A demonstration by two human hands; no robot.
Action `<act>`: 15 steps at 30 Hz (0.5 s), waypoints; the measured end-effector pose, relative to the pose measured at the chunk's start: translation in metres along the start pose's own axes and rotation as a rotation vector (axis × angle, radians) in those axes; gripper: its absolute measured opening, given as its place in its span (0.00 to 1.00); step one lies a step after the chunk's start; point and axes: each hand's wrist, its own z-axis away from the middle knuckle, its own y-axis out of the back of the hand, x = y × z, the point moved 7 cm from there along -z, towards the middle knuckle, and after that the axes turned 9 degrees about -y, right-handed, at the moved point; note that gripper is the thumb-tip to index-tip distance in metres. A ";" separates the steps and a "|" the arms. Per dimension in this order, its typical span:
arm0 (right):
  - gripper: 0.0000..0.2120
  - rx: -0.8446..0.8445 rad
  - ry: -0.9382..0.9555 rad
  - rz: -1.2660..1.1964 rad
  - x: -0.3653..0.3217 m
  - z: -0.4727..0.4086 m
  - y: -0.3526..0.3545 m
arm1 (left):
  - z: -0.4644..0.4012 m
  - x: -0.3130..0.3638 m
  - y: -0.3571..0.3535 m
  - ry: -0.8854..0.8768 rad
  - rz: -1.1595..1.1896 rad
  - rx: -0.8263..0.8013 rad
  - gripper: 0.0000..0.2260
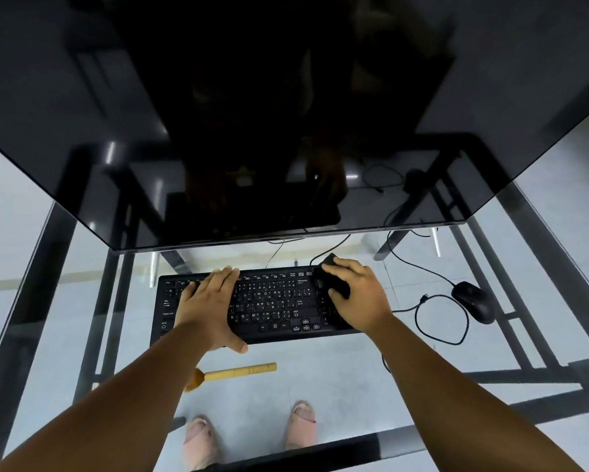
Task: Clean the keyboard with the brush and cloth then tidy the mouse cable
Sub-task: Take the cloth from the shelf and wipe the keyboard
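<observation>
Fingers (345, 267) around cloth (334, 279) on keyboard (272, 301)

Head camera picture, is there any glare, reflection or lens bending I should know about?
Head view: the dark monitor acts as a mirror, reflecting both hands and the table frame; its straight edges bow from wide-angle distortion; the glass table shows the floor through it; the black cloth merges with the keyboard.

A home computer desk: glass table (320, 376), big monitor (252, 114), tiled floor (13, 216).
</observation>
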 end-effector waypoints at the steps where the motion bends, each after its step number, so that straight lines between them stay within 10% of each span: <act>1: 0.28 -0.042 -0.029 -0.039 0.004 0.002 0.002 | 0.000 -0.001 -0.001 -0.001 0.003 0.000 0.65; 6: 0.21 0.030 -0.370 -0.528 0.032 0.014 0.022 | 0.003 -0.003 -0.007 -0.012 0.025 -0.003 0.64; 15: 0.12 -0.119 -0.478 -0.231 0.042 0.019 0.023 | 0.002 -0.004 -0.005 -0.033 0.101 0.021 0.55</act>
